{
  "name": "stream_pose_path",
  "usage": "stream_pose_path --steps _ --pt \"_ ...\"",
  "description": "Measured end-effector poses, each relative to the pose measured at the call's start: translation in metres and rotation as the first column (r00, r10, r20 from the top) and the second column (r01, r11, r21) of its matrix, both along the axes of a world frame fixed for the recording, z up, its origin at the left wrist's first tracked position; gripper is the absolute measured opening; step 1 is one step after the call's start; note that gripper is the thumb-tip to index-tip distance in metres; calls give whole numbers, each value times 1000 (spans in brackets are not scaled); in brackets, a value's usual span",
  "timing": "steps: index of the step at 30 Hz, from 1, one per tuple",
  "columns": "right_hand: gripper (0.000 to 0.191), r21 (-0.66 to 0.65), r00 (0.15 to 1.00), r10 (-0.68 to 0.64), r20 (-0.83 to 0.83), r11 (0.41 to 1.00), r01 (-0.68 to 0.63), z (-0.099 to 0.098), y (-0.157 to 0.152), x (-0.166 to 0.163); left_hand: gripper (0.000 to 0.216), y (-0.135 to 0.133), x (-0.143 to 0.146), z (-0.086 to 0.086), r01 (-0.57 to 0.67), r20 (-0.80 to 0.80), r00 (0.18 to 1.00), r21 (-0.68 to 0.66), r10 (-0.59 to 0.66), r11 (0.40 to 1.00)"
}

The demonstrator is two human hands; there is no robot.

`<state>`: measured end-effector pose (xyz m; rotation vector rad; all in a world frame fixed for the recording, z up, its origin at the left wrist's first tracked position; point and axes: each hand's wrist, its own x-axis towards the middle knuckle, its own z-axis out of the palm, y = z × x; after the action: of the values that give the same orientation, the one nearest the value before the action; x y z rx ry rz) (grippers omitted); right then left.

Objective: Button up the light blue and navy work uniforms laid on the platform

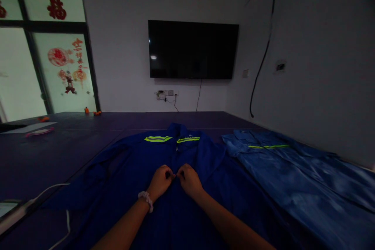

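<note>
Two hands are pinching at the front of a blue jacket (172,203); a slip could be skewing its edges.

The jacket is lying on the table (99,127), collar toward the far edge. The left hand (161,181) and right hand (190,180) are meeting at its front opening, thumbs pressing against fingertips; whether cloth or a small fastener is sitting between them, I cannot tell. Dim light and dark cloth could be hiding a misalignment. Toward the table's left edge, a sleeve seems to be covering part of a white cable (52,187), so a hard pull could be dragging it. Toward the right edge, a paler blue garment (281,172) is lying close by, and shifting the jacket could be rumpling it.
</note>
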<state>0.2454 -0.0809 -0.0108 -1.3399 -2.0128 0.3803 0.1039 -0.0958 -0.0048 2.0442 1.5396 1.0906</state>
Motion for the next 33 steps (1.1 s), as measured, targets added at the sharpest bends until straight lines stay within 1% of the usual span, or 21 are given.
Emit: stream_pose_path --steps 3,13,18,24,29,33 --pt "14 -4 1000 -1 15 1000 1 0 1 0 2 0 1 0 -21 -26 999 4 21 1000" --pt "15 15 1000 6 2 1000 -7 -1 2 0 6 3 2 -1 -45 -27 999 35 46 998" --pt "15 42 999 -4 -37 999 6 -6 5 -1 4 3 3 -2 -38 -94 995 52 43 998" --pt "10 39 998 -27 -63 999 30 -11 10 -1 6 0 6 -2 -53 -165 984 90 67 994" --pt "11 43 998 -10 -68 999 13 -11 9 -1 6 -2 6 2 -84 -211 973 69 97 994" --pt "11 39 998 -16 -56 999 18 -8 8 -1 12 -3 7 4 -114 -260 957 67 128 991"
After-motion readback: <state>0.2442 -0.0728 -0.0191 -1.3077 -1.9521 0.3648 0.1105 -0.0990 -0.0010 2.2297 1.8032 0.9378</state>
